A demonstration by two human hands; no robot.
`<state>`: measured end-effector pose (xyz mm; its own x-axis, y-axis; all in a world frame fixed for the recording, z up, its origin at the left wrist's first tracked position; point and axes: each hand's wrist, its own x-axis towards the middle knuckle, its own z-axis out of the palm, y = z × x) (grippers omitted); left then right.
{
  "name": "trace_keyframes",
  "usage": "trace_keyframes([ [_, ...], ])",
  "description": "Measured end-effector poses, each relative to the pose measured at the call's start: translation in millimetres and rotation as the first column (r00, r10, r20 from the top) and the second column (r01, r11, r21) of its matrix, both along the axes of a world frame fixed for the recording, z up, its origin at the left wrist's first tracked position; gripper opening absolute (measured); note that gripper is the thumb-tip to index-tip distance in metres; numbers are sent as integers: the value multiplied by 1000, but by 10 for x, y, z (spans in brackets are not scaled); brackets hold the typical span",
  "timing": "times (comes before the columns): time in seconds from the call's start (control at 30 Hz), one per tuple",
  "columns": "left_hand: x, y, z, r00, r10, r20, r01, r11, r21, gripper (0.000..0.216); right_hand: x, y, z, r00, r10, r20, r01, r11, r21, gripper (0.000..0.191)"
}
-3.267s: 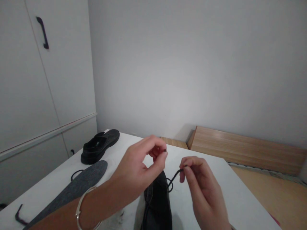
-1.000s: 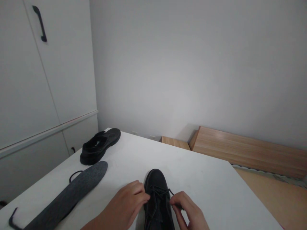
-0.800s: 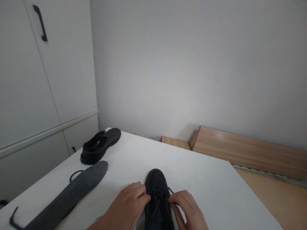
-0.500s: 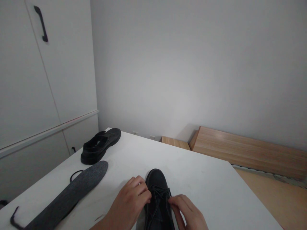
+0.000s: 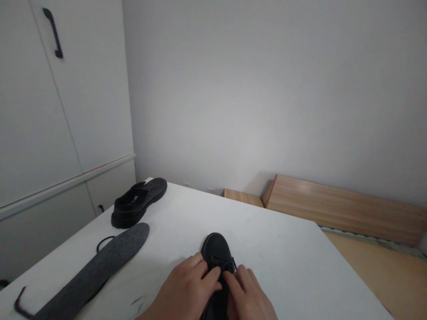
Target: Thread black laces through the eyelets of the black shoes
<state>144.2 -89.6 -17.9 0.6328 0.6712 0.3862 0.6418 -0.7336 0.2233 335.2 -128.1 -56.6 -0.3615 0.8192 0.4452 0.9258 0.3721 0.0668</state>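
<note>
A black lace-up shoe (image 5: 215, 245) lies on the white table (image 5: 283, 253) with its toe pointing away from me. My left hand (image 5: 193, 284) is at the shoe's left side, thumb and fingers closed at the lacing. Opposite it, my right hand (image 5: 247, 289) has its fingers bent over the right edge of the lacing. Both hands' fingertips come close together over the tongue. Black shoelace (image 5: 220, 262) shows just ahead of the fingers; whether lace is pinched between them is hidden. The heel is covered or out of frame.
A second black shoe (image 5: 138, 202) stands at the table's far left corner. In front of it lies a long grey insole (image 5: 100, 271), with a black lace (image 5: 20, 304) partly under it. A white cabinet (image 5: 83, 98) borders the left; wooden furniture (image 5: 333, 204) is beyond the right edge.
Both hands have drawn together over the shoe's lacing, the right one moving leftward. They now cover the tongue and opening that showed before. The view has shifted slightly.
</note>
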Motion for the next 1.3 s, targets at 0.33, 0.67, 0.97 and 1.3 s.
trace_keyframes([
  [0.33,306,81,-159,964,83,-252,-53,991,122,14,-174,46,138,989,-98,110,92,994,57,39],
  [0.67,304,193,-175,965,72,-252,-39,990,135,20,-83,14,136,996,-89,10,89,996,32,35],
  [0.97,259,97,267,960,151,-236,-150,988,25,26,-229,24,341,881,36,-472,-66,997,-47,21],
  [1.3,-132,59,1141,695,113,710,177,930,-321,18,-59,138,1313,370,194,-908,56,972,230,8],
])
